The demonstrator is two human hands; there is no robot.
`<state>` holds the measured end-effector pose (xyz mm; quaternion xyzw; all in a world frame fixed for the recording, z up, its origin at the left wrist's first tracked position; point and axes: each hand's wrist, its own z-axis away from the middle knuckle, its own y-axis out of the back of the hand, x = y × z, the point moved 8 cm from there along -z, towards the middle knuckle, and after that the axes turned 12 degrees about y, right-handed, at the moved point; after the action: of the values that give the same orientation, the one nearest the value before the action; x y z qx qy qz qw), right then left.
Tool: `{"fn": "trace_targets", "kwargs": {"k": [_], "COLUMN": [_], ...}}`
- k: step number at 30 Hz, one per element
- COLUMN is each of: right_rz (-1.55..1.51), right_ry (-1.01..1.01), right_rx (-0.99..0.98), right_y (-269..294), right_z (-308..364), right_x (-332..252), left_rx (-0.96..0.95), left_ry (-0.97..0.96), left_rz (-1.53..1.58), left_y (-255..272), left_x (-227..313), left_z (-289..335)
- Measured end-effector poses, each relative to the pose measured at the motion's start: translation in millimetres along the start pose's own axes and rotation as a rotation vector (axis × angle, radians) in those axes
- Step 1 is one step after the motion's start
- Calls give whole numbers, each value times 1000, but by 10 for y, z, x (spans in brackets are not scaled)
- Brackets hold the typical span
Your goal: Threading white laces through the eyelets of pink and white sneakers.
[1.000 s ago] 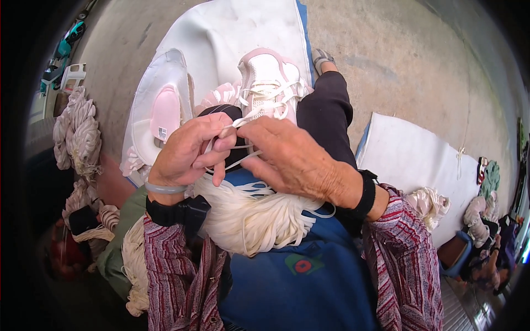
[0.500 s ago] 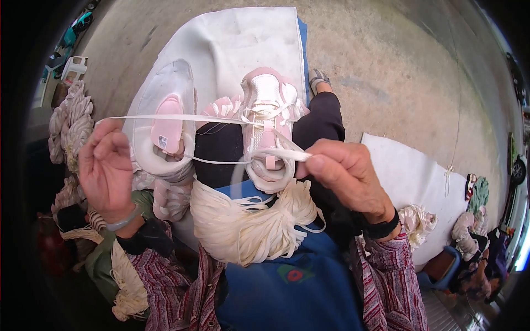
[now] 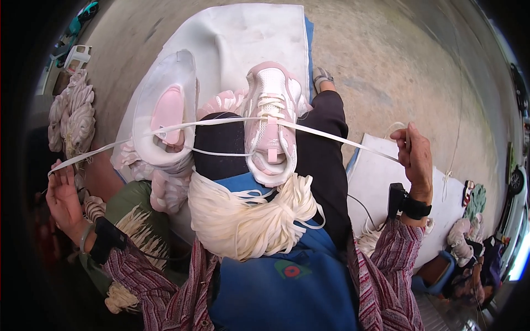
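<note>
A white and pink sneaker [image 3: 255, 139] lies over my lap, toe pointing away, its eyelets threaded with a white shoelace [image 3: 342, 139]. The lace runs out from both sides of the tongue. My left hand [image 3: 65, 201], far out at the left, has its end of the lace at the fingertips. Out to the right, my right hand [image 3: 415, 160] grips the other end with curled fingers. Left of the sneaker lies another pale shoe [image 3: 144, 146] with a pink insole showing. A thick bundle of cream laces [image 3: 243, 223] rests on my blue apron [image 3: 276, 298], below the sneaker's heel.
A white sheet [image 3: 259, 33] spreads beneath the shoes, and another white sheet [image 3: 375, 182] lies at the right. Bunched pale shoe parts [image 3: 74, 116] hang at the far left. A blue bin [image 3: 436, 273] stands at the lower right. A thin dark cable runs near each wrist.
Both hands have moved apart, left hand down-left and right hand outward to the right. The lace is now drawn out long on both sides, and the loop near the heel is gone.
</note>
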<state>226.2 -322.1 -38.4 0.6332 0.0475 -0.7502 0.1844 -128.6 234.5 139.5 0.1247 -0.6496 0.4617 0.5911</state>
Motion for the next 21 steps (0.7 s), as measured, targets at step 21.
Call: {"fn": "trace_targets", "kwargs": {"k": [21], "right_rz": [227], "right_ry": [277], "right_rx": [-416], "right_y": [-2231], "right_z": [-54], "right_x": [-261], "left_rx": [-354], "left_ry": [-118], "left_rz": [-1374], "left_y": [-1987], "left_x": [-2673], "left_z": [70]}}
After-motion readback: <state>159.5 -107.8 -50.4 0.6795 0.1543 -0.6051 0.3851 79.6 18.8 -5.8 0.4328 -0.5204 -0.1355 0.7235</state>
